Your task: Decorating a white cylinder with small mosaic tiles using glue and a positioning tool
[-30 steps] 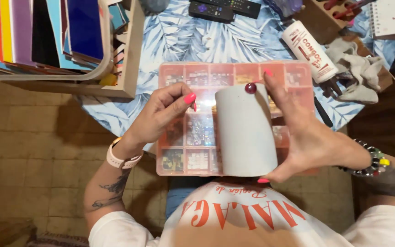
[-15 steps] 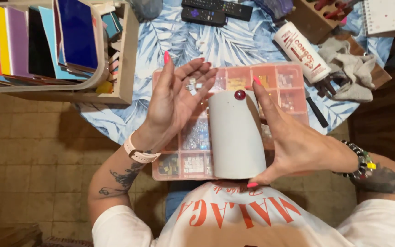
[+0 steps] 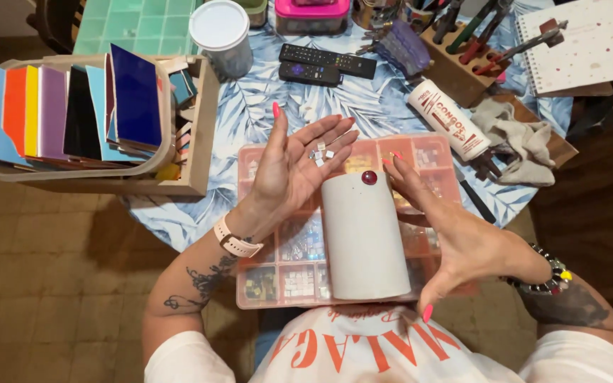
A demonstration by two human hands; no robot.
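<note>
Over the pink compartment box (image 3: 285,280) on the desk (image 3: 264,99), we see a pale grey cylinder (image 3: 363,237) with a dark red bead (image 3: 369,177) near its top, gripped by the right hand (image 3: 462,241). The left hand (image 3: 292,167) lies open, palm up, cradling small silvery tiles (image 3: 320,154). A second ago it was closed above the box. A glue bottle (image 3: 448,120), remotes (image 3: 326,64) and coloured tiles (image 3: 72,106) stand around.

A pale grey cylinder (image 3: 365,237) with a dark red round gem (image 3: 369,177) near its far end lies lengthwise over the compartment box's (image 3: 278,280) middle, several small silvery tiles (image 3: 320,154) loose above the box's far-left corner.
</note>
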